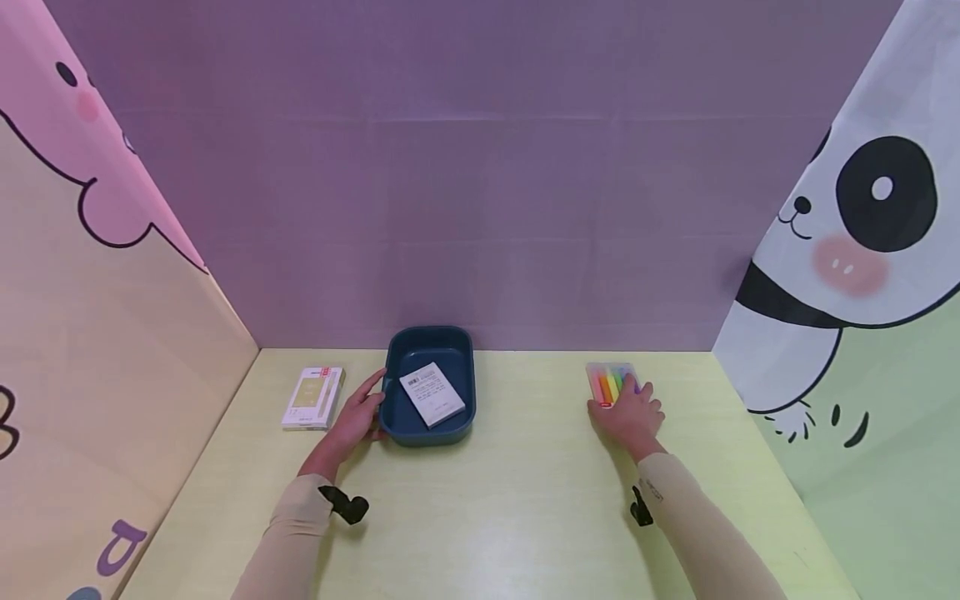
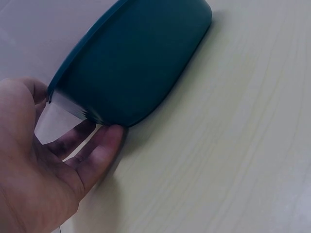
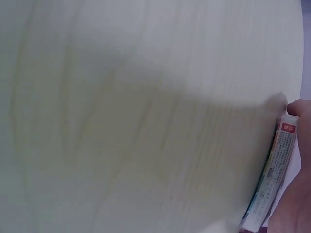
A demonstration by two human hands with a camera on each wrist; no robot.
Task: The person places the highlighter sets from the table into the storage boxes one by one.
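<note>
Toward the middle of the table stands a dark blue plastic bin [image 1: 427, 439] with rounded corners. My left hand [image 1: 358, 418] holds it by its left side, and in the left wrist view fingers touch both the rim and the lower edge of the bin [image 2: 131, 63]. A small white box [image 1: 432, 395] with printed text lies tilted inside. Over on the right, my right hand [image 1: 632, 417] grips a clear pack of coloured highlighters [image 1: 604, 385] by its sides. The printed end of the pack [image 3: 274, 170] shows beside the hand in the right wrist view.
A white box with a yellowish panel [image 1: 313, 398] lies left of the bin, close to the left hand. The pale wooden table [image 1: 510, 500] meets a purple backdrop [image 1: 487, 208] behind and printed panels on both sides.
</note>
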